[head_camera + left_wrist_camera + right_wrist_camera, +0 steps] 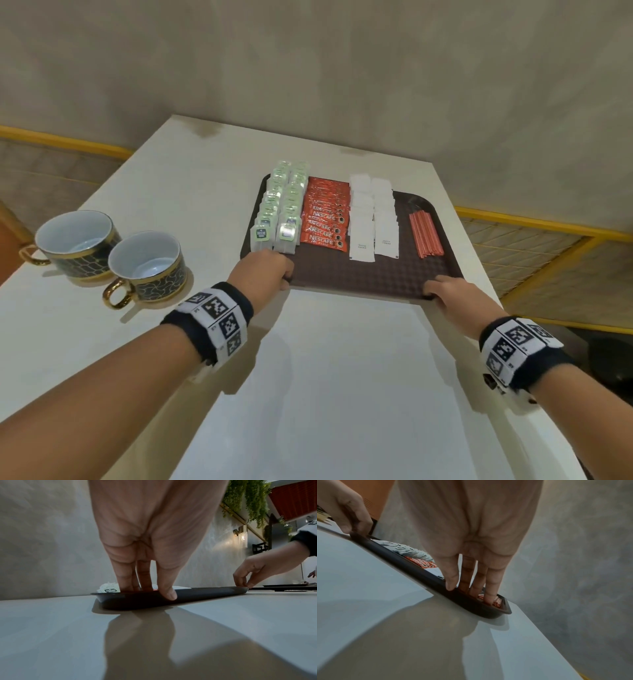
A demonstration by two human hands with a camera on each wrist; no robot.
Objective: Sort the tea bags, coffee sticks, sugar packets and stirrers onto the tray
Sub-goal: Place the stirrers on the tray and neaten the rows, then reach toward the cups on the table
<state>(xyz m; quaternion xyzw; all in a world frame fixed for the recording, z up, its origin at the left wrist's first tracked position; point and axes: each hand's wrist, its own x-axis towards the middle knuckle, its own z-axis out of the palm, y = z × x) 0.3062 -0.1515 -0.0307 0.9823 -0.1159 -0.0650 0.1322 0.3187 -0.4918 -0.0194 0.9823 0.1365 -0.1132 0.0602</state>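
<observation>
Head view: we see a dark brown tray (359, 274) on a white table (325, 377), pushed toward the far right part of it. On the tray, left to right: two rows of tea bags (281, 209), a row of red coffee sticks (325, 219), two rows of white sugar packets (375, 219), a bundle of red stirrers (426, 233). Left hand (263, 270) grasps the tray's near edge at the left corner, just in front of the tea bags. Right hand (448, 291) grasps the near edge at the right corner. Two patterned cups (109, 253) with gold handles stand on the table well left of the tray, touching or almost touching, we can't tell which

Left wrist view: we see the left hand (150, 547) pinching the tray (197, 595) rim, thumb on the outer wall, fingers (125, 574) over the rim inside. A tea bag label shows just beside the fingers. Tray sits flat on the table (68, 635). The right hand (257, 569) pinches the far corner

Right wrist view: right hand (471, 540) grips the tray (419, 569) rim, thumb outside, fingers (493, 585) inside with tips right at the stirrers (496, 602). Coffee sticks (423, 563) and tea bags (406, 550) show further along. Left hand (346, 509) holds the far corner
</observation>
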